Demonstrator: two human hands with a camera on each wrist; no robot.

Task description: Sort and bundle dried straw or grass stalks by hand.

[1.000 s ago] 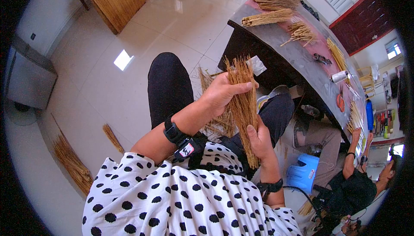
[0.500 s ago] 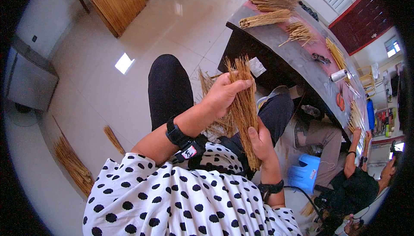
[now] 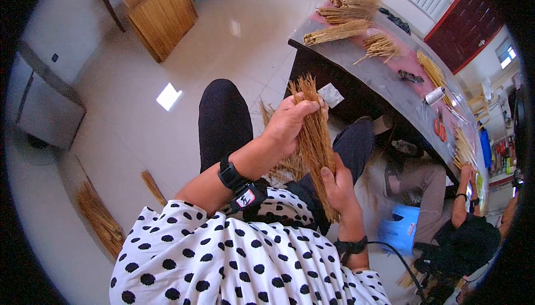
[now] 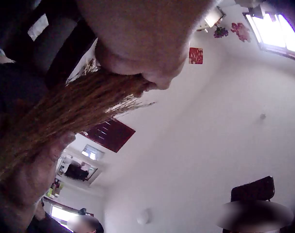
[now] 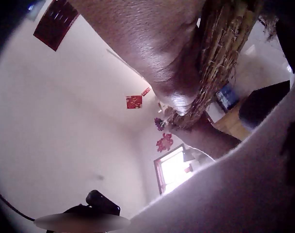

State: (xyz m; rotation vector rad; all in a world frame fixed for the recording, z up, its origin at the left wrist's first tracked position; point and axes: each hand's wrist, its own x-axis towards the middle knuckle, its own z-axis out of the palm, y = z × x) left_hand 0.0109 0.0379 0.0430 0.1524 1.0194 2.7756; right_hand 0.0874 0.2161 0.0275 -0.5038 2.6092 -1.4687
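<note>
A bundle of brown straw slants over my lap in the head view, its frayed tips at the far end and its thicker stalks towards my body. Near those tips my left hand grips it, thumb laid across the straw. Lower down, my right hand holds the stalk end with the thumb on top. From the left wrist, the straw runs between both hands. Close up in the right wrist view, rough stalks lie against the right hand, whose fingers are partly hidden.
Straw bundles, red scissors and a thread spool lie on the long table at right. Loose straw is on the floor between my legs. Another person sits beyond a blue stool. More straw lies at left.
Both hands keep their hold on the straw bundle, with only slight movement. The head view has shifted, so the room sits a little lower in it. The other person has moved slightly rightward in view.
</note>
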